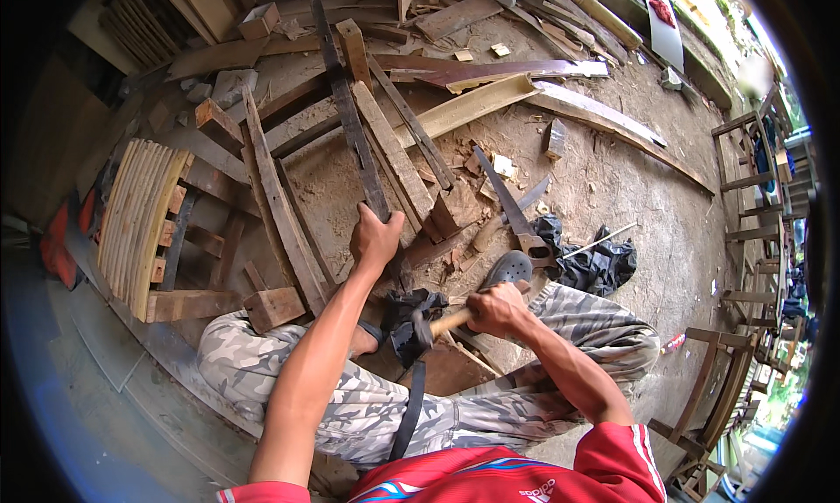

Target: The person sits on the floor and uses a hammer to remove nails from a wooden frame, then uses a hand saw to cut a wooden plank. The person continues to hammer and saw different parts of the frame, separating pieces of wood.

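Red shirt [490, 484] fabric is spreading below. Left fingers [360, 222] are curling round a long, flat, dark slat [348, 122]; right fingers [484, 307] are clenching a wooden-handled hammer [450, 321].

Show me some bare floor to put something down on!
Floor on the right, between black plastic and wooden frames, looks bare; so, mostly, does the patch between saw and long plank. It's crowded where the left hand holds a dark strip among timber and the right hand a hammer.
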Motion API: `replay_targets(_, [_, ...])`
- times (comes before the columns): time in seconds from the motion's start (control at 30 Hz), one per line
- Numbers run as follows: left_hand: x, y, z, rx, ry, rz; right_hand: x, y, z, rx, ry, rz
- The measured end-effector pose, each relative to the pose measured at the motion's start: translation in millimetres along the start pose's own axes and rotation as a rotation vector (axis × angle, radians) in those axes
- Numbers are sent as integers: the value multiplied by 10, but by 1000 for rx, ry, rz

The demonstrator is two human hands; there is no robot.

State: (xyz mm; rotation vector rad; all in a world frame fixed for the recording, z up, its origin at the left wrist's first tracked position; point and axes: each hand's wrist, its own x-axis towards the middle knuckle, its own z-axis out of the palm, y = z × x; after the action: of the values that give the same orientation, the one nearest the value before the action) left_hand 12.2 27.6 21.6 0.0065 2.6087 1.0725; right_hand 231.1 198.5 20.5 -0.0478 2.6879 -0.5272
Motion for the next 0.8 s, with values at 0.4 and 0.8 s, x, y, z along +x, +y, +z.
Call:
replay_targets(0.4, [-4,-36,50,8,34,52,91,20,129,92,167,-215])
replay_targets(0.8, [67,-54,45,29,48,52,160,46,84,-23,351,-469])
